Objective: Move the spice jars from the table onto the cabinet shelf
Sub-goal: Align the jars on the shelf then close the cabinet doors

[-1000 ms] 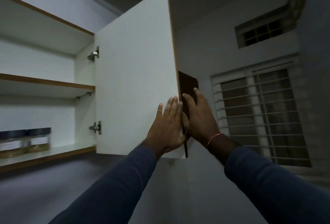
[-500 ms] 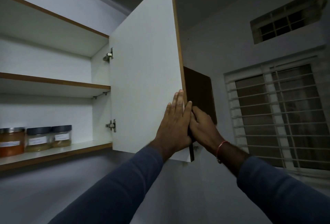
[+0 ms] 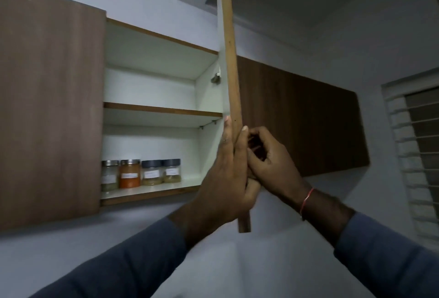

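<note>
Several spice jars stand in a row on the bottom cabinet shelf [image 3: 152, 193]: a silver-lidded jar [image 3: 109, 175], an orange jar [image 3: 129, 173] and two dark-lidded jars [image 3: 152, 172] [image 3: 171, 170]. The open cabinet door [image 3: 231, 72] shows edge-on, right of the jars. My left hand [image 3: 225, 174] grips the door's lower edge, fingers on the white inner face and thumb across the wooden edge. My right hand [image 3: 273, 162] is curled against the door's brown outer face, touching my left hand. Neither hand holds a jar.
A shut brown door [image 3: 50, 107] covers the cabinet's left half. The middle shelf [image 3: 161, 108] is bare. Another brown cabinet front [image 3: 304, 117] runs to the right, with a barred window [image 3: 418, 145] beyond it.
The door's white inner face was turned to me; now it shows edge-on. My right hand's fingers went from flat to curled. More of the cabinet and more jars have come into view.
</note>
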Available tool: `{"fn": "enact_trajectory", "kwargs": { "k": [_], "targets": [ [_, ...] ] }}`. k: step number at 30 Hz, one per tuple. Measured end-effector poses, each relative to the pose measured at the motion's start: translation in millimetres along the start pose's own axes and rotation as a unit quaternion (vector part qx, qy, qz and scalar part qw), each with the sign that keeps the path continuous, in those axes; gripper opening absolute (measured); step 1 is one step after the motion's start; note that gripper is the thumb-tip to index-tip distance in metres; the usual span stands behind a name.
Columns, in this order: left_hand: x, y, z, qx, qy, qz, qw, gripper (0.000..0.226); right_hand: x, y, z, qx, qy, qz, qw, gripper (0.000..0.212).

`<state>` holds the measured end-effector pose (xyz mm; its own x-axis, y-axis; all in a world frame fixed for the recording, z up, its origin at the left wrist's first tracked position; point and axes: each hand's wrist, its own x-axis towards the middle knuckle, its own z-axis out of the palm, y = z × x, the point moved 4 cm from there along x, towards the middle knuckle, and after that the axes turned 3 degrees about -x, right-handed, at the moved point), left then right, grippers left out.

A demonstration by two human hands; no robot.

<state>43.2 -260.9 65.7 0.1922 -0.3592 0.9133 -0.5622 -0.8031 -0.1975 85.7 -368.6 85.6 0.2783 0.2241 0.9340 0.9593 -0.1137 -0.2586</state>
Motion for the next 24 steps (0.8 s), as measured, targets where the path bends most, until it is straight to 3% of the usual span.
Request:
{"fn": "enact_trajectory", "kwargs": {
  "k": [5, 11, 14, 16, 18, 20, 24],
  "targets": [
    [-47, -54, -58, 0.095, -0.01, -0.076, 0.992, 0.083, 17, -20, 95, -0.052, -0.061, -0.04, 0.996, 0.067],
    [-84, -116, -107, 0.097, 0.016, -0.193, 0.976, 0.073, 43, -39, 203, -0.144, -0.071, -0.043, 0.986, 0.067],
    [-100, -140, -126, 0.169, -0.006, -0.188, 0.967, 0.071, 49, -33, 252, -0.158, -0.078, -0.031, 0.984, 0.062],
    [-114, -165, -130, 0.298, -0.12, -0.202, 0.925, 0.089, 50, -22, 286, -0.181, -0.118, -0.026, 0.976, 0.067],
    [-129, -195, -134, 0.403, -0.227, -0.23, 0.856, 0.097, 46, -6, 318, -0.201, -0.186, -0.022, 0.961, 0.085],
    [-135, -216, -135, 0.446, -0.278, -0.239, 0.817, 0.094, 39, 14, 341, -0.216, -0.227, -0.018, 0.95, 0.093],
    [-133, -241, -131, 0.488, -0.321, -0.238, 0.776, 0.091, 25, 49, 363, -0.248, -0.233, -0.021, 0.94, 0.083]
  ]
}}
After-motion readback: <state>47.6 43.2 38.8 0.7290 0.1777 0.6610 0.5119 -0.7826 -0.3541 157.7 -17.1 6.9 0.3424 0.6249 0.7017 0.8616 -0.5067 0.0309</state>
